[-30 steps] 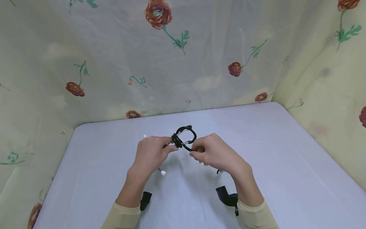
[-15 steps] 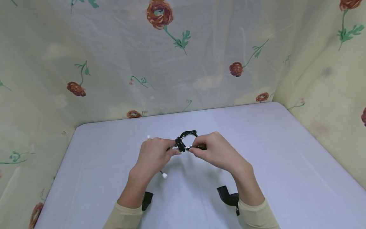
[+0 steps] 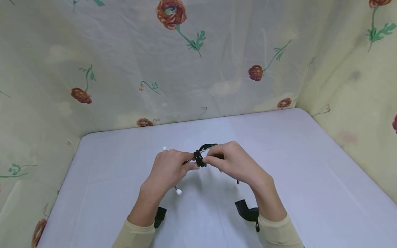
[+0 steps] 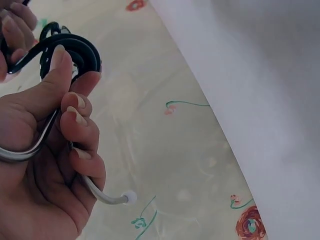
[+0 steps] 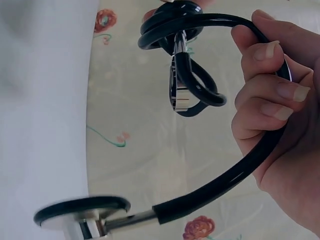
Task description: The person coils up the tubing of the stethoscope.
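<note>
A stethoscope (image 3: 198, 158) is held above the table between both hands. My left hand (image 3: 170, 168) grips its metal ear tubes, and the thumb presses on the black tubing coils (image 4: 82, 52) in the left wrist view. One white ear tip (image 4: 131, 196) sticks out below the fingers. My right hand (image 3: 234, 161) has its fingers curled round the free length of black tubing (image 5: 215, 200). From that length's end hangs the round chest piece (image 5: 82, 206), in the right wrist view. Several turns of tubing wrap the metal tubes, and a smaller tubing loop (image 5: 200, 90) hangs below them.
A white cloth-covered table (image 3: 204, 213) lies below the hands. Floral curtains (image 3: 217, 86) stand along its back and sides. Black wrist mounts (image 3: 246, 210) show beside the forearms.
My right fingers have shifted along the tubing and now sit close against the coils. The coils have moved slightly right with my left hand. More of the tubing loop is hidden behind the right hand.
</note>
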Available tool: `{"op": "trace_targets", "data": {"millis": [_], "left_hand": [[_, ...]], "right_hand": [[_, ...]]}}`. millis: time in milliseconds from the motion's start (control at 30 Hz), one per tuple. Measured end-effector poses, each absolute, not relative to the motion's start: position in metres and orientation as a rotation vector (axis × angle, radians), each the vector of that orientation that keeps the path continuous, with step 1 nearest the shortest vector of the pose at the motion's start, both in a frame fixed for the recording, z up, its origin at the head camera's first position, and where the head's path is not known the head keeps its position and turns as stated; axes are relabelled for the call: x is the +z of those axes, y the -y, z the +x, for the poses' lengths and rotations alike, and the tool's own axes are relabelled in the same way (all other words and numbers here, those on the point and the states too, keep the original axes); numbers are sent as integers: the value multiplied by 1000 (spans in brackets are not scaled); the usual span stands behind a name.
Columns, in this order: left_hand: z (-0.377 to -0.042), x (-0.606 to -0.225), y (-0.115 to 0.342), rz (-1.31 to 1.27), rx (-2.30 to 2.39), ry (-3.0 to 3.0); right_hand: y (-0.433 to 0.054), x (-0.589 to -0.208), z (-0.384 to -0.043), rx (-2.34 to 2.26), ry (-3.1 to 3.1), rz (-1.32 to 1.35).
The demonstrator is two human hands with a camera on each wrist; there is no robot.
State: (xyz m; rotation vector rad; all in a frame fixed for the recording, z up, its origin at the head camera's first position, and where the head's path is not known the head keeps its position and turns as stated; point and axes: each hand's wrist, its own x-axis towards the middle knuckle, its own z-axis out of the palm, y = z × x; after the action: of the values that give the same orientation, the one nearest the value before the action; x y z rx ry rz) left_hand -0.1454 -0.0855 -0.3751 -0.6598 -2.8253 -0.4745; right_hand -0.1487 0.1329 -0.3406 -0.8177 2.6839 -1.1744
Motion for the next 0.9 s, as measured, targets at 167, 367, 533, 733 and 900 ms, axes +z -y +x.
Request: {"op": "trace_targets", "data": {"millis": [167,367,533,733,900], "left_hand": [[-143,-372,84,-796,-499,2814],[-141,-371,78,-989,-546,2816],[-140,-372,76,-1051,-561,2809],[-139,-371,75,-1107,-590,2799],[-136,-369,72,-1153,-611,2784]], "right_hand": [[-137,-338,-149,-1218,-2694,-773],[-144,-338,-150,-1250,-2700,-734],[-150,-338,-150,-1268,-2677,-736],[-154,-338,-151,-1313,-2626,-752],[-159,-339,-153,-1343,-2569,-728]]}}
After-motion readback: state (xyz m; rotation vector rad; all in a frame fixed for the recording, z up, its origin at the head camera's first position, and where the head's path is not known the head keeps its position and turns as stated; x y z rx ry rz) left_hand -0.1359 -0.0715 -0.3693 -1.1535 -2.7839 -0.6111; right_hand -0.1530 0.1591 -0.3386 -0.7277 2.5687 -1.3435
